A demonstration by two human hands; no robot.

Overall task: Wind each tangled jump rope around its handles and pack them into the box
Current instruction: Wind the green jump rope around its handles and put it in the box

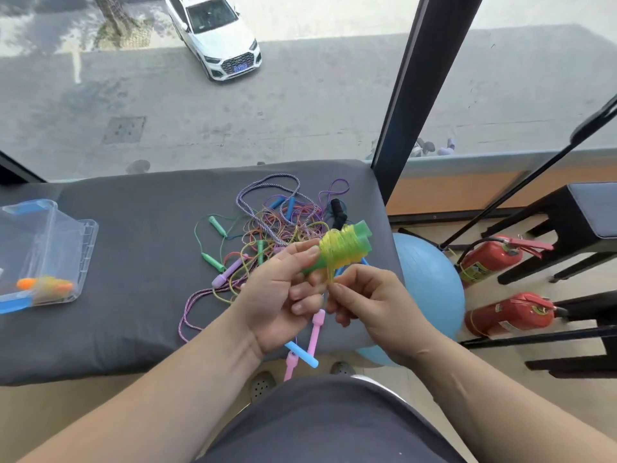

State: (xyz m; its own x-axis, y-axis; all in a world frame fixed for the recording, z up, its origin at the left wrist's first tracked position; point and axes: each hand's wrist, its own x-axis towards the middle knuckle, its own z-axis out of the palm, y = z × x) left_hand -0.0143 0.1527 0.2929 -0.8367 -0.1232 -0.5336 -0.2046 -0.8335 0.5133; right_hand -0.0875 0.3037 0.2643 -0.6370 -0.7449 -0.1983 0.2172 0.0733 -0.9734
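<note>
Head view, looking down at a person's two bare hands above a grey padded tabletop [133, 295]. The left hand [277, 292] grips the lower end of a pair of green handles [362, 233], its fingers curled round them. Their long axis runs from that hand up and to the right, away from the body. A yellow rope [340, 250] is coiled thickly round their upper half. One loose strand drops straight down from the coil to the right hand [370, 302] just beneath, whose fingers [339, 290] pinch it. Securing that end seems the step in hand. The clear box [88, 242] sits well apart to the left, nearer the left hand, with an orange-handled rope [43, 285] inside. A tangle of ropes [277, 222] lies beyond the hands.
</note>
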